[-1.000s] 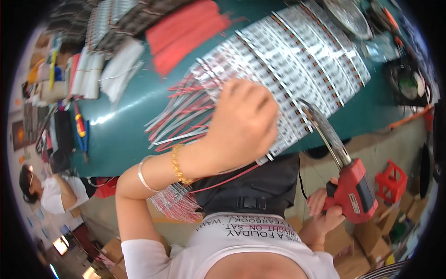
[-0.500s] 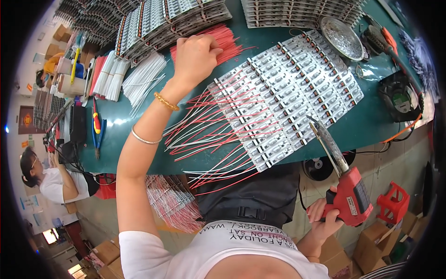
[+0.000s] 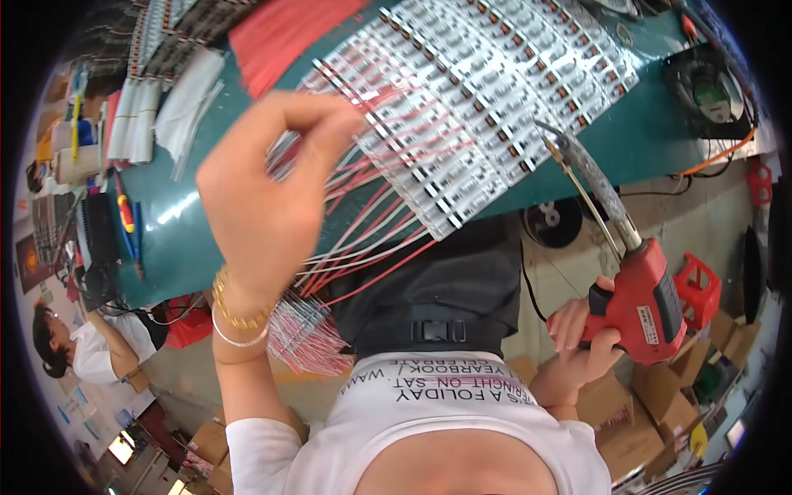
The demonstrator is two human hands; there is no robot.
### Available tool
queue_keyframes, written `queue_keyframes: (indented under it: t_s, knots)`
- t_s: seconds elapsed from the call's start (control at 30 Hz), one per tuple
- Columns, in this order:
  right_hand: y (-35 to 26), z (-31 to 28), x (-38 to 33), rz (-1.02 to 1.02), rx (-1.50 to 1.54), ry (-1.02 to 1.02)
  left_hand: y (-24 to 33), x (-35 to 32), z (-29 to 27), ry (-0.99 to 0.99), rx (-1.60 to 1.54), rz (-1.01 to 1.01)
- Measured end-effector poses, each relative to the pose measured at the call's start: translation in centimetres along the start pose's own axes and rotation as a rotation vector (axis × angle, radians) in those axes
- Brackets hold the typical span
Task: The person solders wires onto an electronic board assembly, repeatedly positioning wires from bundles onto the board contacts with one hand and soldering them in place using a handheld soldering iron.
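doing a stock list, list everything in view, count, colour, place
boards: many, silver-white, mid-table
leads: many, red and white, boards' left end
red wires: 1 bundle, red, upper left
white wires: several, white, upper left
board stacks: uncounted, grey, top left
wired boards: uncounted, silver and red, below table
soldering gun: 1, red-black, lower right
fan: 1, black, table's right
pliers: 1 pair, blue, table's left
tool: 1, red-yellow, beside pliers
table: 1, green, under boards
disc: 1, black, below table edge
stool: at least 1, red, right
boxes: several, brown, lower right
co-worker: 1, white top, left edge
bracelets: 2, gold and silver, left wrist
left hand: 1, bare, by leads
right hand: 1, bare, gripping soldering gun
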State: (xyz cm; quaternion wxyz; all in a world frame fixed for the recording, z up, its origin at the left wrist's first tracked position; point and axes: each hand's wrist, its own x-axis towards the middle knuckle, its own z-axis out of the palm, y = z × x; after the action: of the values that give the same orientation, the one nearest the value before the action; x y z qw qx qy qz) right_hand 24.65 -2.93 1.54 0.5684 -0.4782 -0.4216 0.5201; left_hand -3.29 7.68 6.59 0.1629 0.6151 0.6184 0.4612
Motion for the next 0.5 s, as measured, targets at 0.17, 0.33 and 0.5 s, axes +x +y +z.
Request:
queue_keyframes:
  t_s: [0.17, 0.33, 0.5]
  knots:
    - [-0.8, 0.0, -0.5, 0.122, -0.075, 0.041, 1.1, -3.5, 3.1, -0.067, 0.092, 0.073]
    - [-0.5, -0.2, -1.2, 0.031, -0.090, 0.057, 0.7, -4.5, 5.9, -0.126, 0.213, 0.108]
    - [-0.3, -0.9, -1.3, 0.067, -0.177, 0.003, 0.5, -4.3, 6.1, -0.143, 0.297, 0.155]
